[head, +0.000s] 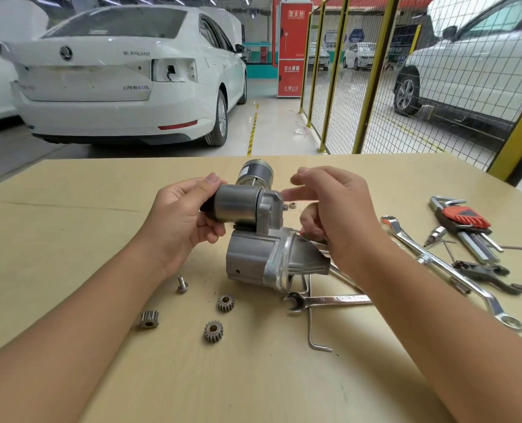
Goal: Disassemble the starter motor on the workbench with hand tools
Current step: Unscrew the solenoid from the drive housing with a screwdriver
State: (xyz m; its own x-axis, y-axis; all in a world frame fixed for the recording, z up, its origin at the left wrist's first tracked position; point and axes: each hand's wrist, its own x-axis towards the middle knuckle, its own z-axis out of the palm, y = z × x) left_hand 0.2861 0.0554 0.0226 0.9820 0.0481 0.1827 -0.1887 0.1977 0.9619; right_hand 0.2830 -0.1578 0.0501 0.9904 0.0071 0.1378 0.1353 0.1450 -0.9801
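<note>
Garage floor (271, 117), white car (116, 74), yellow mesh fence (375, 71), red cabinet (290, 50), perhaps fire equipment

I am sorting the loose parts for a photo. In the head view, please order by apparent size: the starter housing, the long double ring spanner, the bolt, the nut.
1. Long double ring spanner, the longest.
2. Starter housing, shorter but far bulkier.
3. Bolt.
4. Nut, though it lies farther from the camera, so this last step is less sure.

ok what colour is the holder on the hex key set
Red-orange, on the hex key set at the workbench's right side, clearest in the head view.
</note>
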